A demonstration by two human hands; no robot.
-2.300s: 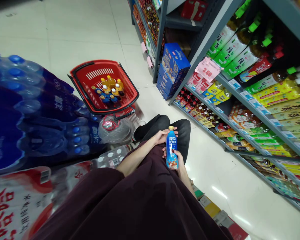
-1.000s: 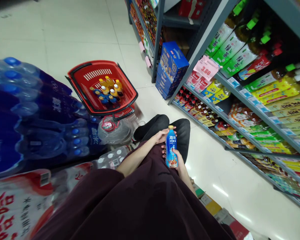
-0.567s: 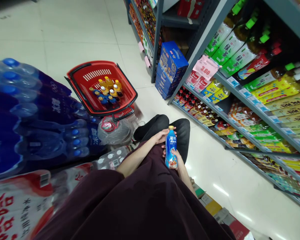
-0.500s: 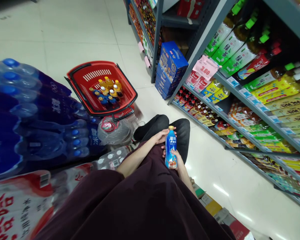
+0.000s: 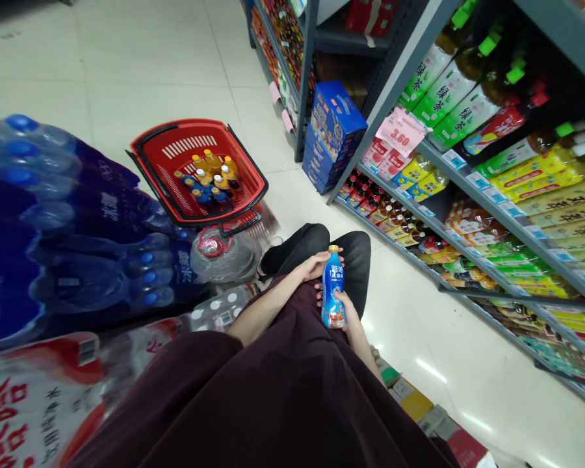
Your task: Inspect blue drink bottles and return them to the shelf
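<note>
A blue drink bottle (image 5: 332, 286) with a gold cap and a printed label is held in front of my lap, its label facing up toward me. My left hand (image 5: 316, 265) grips it near the neck, fingers passing behind it. Lower down, my right hand (image 5: 347, 307) is wrapped round the bottle, with the thumb lying across the label. Parts of the fingers of both hands are hidden behind the bottle. Beyond my knees, to the left, a red shopping basket (image 5: 190, 133) with black handles holds several bottles with yellow, white and blue caps.
Drink shelves (image 5: 448, 172) full of bottles run along the right. Blue cartons (image 5: 335, 123) are stacked by the shelf end. Shrink-wrapped water packs (image 5: 97, 214) stand at the left, with a red-and-white wrapped pack (image 5: 43, 403) nearer me. Boxes (image 5: 412, 400) lie at my lower right.
</note>
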